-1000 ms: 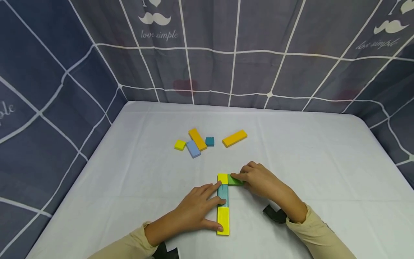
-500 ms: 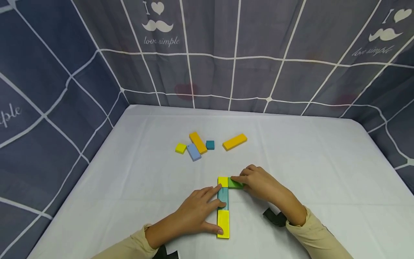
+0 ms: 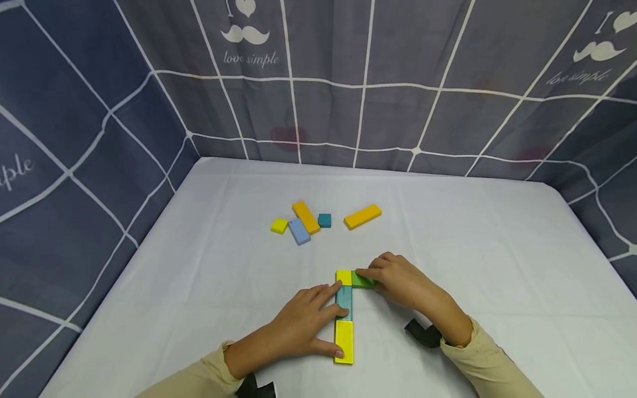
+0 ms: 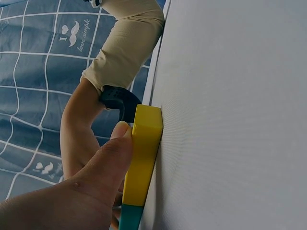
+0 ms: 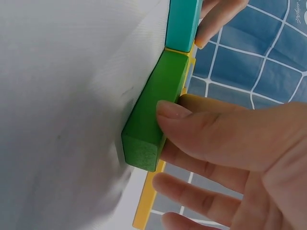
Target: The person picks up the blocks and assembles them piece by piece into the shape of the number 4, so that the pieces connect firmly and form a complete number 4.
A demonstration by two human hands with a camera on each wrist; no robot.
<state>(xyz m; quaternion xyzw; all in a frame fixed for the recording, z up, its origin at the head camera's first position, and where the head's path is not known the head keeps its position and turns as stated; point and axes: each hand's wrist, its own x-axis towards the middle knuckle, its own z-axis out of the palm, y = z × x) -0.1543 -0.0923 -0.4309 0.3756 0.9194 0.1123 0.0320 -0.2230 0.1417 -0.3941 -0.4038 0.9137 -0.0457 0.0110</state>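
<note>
A column of a yellow block (image 3: pixel 345 334), a teal block (image 3: pixel 345 298) and a small yellow block (image 3: pixel 344 276) lies on the white cloth, with a green block (image 3: pixel 363 282) extending right from its top. Spread along the column, my left hand (image 3: pixel 298 320) rests its thumb on the long yellow block and its fingertips on the teal and small yellow ones. My right hand (image 3: pixel 405 282) pinches the green block; in the right wrist view its thumb presses the green block's side (image 5: pixel 156 93) while other fingers stay loosely bent. The left wrist view shows the left thumb against the yellow block (image 4: pixel 146 153).
Farther back lie a small yellow block (image 3: pixel 279 225), a light blue block (image 3: pixel 299 231), an orange block (image 3: pixel 306 217) and a dark teal cube (image 3: pixel 324 220). Another orange block (image 3: pixel 363 216) lies to their right. Grey gridded curtains (image 3: pixel 328 110) surround the table.
The head view shifts slightly. Both hands and all the blocks keep their places.
</note>
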